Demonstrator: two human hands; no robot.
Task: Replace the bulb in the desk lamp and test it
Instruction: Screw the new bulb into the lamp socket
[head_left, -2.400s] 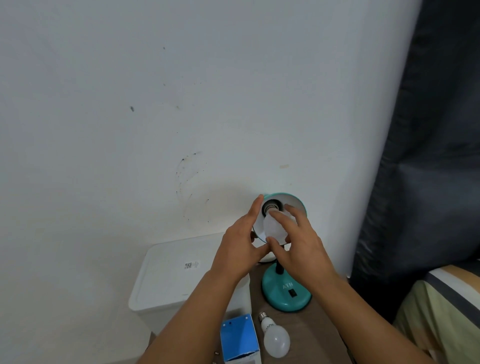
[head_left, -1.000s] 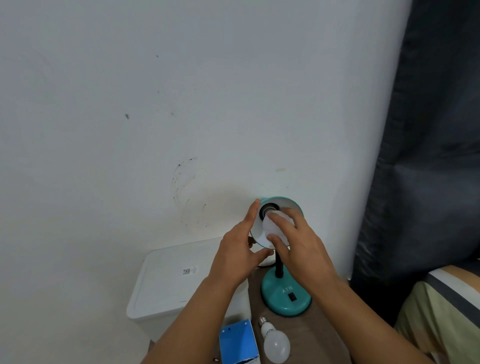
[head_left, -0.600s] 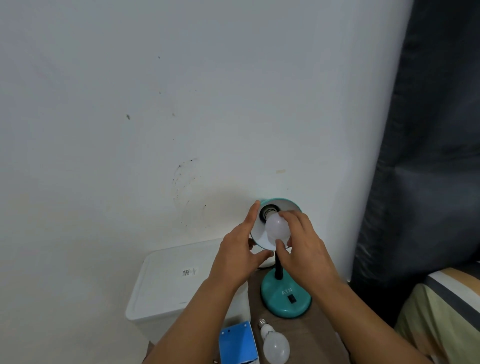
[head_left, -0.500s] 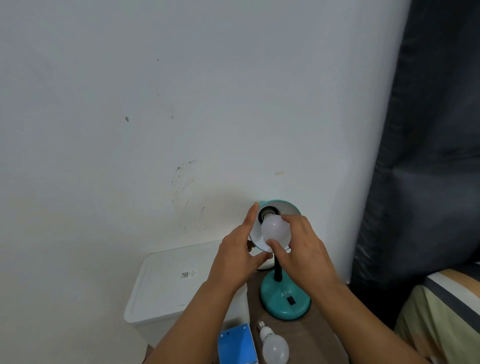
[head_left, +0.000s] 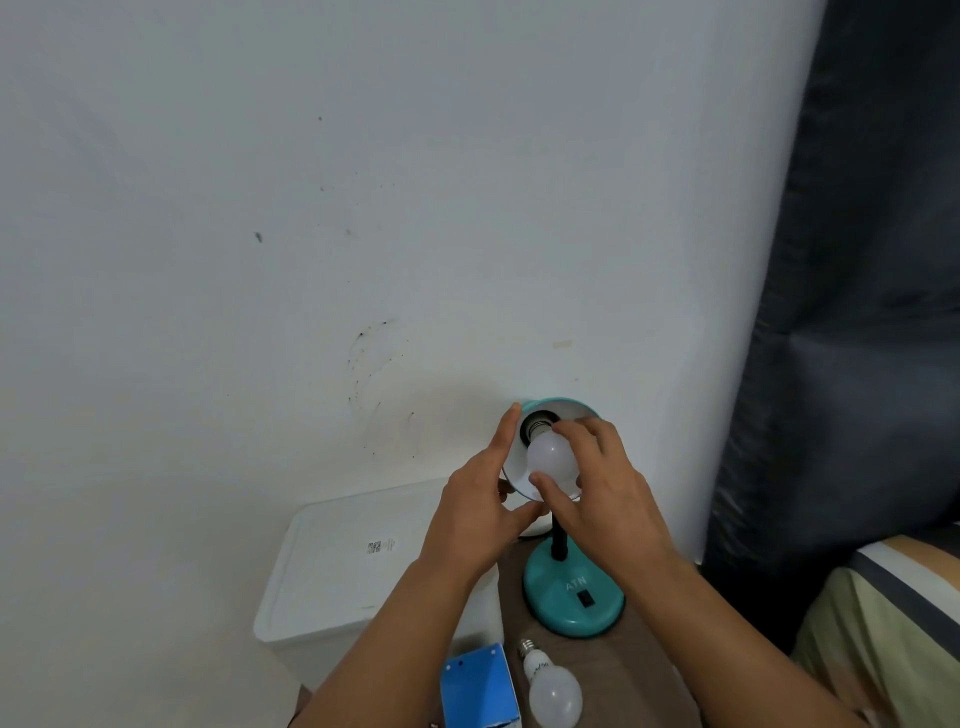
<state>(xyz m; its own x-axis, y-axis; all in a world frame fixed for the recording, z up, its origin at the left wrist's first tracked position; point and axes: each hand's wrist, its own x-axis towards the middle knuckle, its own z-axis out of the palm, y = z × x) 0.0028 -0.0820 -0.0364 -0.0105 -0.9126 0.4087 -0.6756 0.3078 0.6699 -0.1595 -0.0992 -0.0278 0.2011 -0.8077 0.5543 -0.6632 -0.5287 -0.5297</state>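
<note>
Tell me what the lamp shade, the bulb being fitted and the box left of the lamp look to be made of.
Lamp shade: likely painted metal, glossy teal outside, white inside; a thin, even rim.
Bulb, gripped by the right hand: frosted white globe, plastic or glass, cannot tell; metal screw base.
White box: looks like moulded plastic, matte, with rounded corners and a raised lid edge.

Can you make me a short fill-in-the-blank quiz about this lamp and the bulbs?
1. The right hand grips the round white bulb at the socket of the ____ desk lamp.
2. The left hand steadies the lamp's ____.
3. The spare white bulb lies beside a ____ cardboard box.

Missing words: teal; shade; blue
</note>
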